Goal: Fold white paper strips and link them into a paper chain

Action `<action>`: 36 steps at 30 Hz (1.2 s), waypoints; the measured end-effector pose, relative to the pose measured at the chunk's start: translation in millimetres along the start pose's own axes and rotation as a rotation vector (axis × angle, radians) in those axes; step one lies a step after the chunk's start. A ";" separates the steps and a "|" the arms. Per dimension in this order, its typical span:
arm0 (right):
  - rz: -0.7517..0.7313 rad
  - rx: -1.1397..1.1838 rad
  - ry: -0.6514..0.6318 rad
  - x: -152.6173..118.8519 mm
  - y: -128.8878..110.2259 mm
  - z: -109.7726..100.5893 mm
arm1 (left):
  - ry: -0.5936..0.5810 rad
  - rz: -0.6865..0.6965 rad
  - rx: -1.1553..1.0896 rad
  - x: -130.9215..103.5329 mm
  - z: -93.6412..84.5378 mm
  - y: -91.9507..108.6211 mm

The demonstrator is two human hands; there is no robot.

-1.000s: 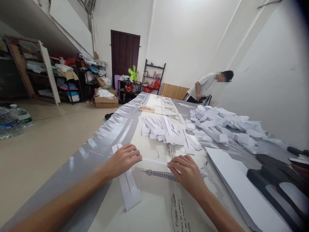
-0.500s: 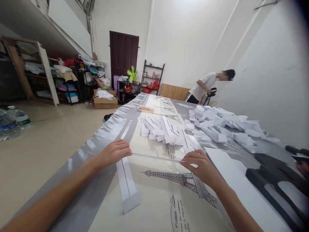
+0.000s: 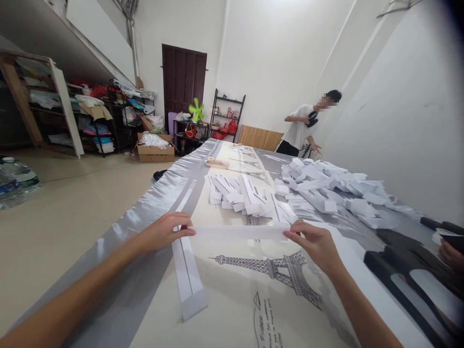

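A long white folded paper strip (image 3: 237, 233) is stretched level between my two hands, just above the table. My left hand (image 3: 173, 228) pinches its left end between thumb and fingers. The right end is gripped by my right hand (image 3: 314, 240) in a like pinch. Below my left hand lies another folded paper strip (image 3: 189, 278), with a crease line down its middle and a flap at its near end. Beyond the held strip sits a loose heap of folded white papers (image 3: 250, 197). The table cover (image 3: 174, 333) bears a printed Eiffel Tower.
At the right lies a large pile of folded white papers (image 3: 333, 186), with flat white sheets (image 3: 348, 246) nearer me. A person (image 3: 299, 128) stands at the far right, and another person's hand (image 3: 451, 253) shows at the right edge. A cardboard box (image 3: 155, 153) rests on the floor.
The strip between my hands has turned from edge-on to showing its broad face. My right hand has moved slightly right. The far person has straightened and stretched out an arm.
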State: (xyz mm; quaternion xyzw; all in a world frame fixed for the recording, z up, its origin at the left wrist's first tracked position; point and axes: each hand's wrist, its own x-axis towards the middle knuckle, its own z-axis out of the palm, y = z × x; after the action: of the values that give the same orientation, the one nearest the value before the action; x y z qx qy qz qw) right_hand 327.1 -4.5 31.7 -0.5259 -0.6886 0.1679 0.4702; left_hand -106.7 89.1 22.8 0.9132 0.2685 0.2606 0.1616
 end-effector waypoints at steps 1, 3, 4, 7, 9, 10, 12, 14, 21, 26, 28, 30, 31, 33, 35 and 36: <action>0.027 0.033 0.031 -0.1 0.3 2.0 | -0.009 -0.022 -0.036 0.7 -0.6 2.3; 0.114 0.137 0.157 -0.3 0.7 10.0 | -0.013 -0.090 -0.119 2.8 -0.8 9.8; 0.170 0.217 0.234 -0.4 0.5 15.7 | -0.009 -0.131 -0.165 4.2 0.3 15.0; 0.335 0.596 0.329 -1.3 -3.3 35.8 | -0.002 -0.238 -0.304 8.9 11.4 32.6; 0.397 0.837 0.273 -2.7 -9.0 48.2 | 0.016 -0.301 -0.398 11.1 24.4 43.9; 0.418 0.905 0.253 -3.7 -12.4 53.4 | 0.008 -0.332 -0.451 11.6 31.2 49.1; 0.467 0.950 0.247 -5.8 -19.0 61.4 | -0.057 -0.358 -0.521 11.0 42.4 58.7; 0.522 0.942 0.260 -7.8 -24.4 66.3 | -0.140 -0.339 -0.570 9.0 47.6 67.7; 0.668 0.785 -0.027 -17.9 -44.2 75.2 | -0.264 -0.293 -0.607 8.7 41.0 86.3; 0.580 0.581 -0.407 -29.2 -65.1 101.3 | -0.012 -0.449 -0.676 13.8 51.2 84.4; 0.514 0.597 -0.478 -31.6 -67.9 112.1 | 0.030 -0.495 -0.726 14.4 55.2 81.5; 0.479 0.628 -0.506 -32.4 -66.8 119.0 | 0.054 -0.501 -0.749 14.5 57.8 77.8; 0.470 0.636 -0.512 -32.3 -65.5 120.8 | 0.066 -0.500 -0.753 14.4 58.6 75.9; 0.461 0.633 -0.534 -31.6 -62.7 121.8 | 0.076 -0.514 -0.752 14.5 59.6 72.3; 0.450 0.612 -0.552 -30.5 -61.1 120.9 | 0.069 -0.524 -0.736 14.7 60.0 69.1; 0.445 0.598 -0.550 -30.0 -60.8 120.4 | 0.063 -0.519 -0.719 14.8 60.1 67.4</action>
State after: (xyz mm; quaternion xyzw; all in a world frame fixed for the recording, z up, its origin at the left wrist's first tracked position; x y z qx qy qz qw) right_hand 193.6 -23.0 1.3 -0.4382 -0.5794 0.5892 0.3537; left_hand -34.8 34.1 9.1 0.6929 0.3860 0.3157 0.5207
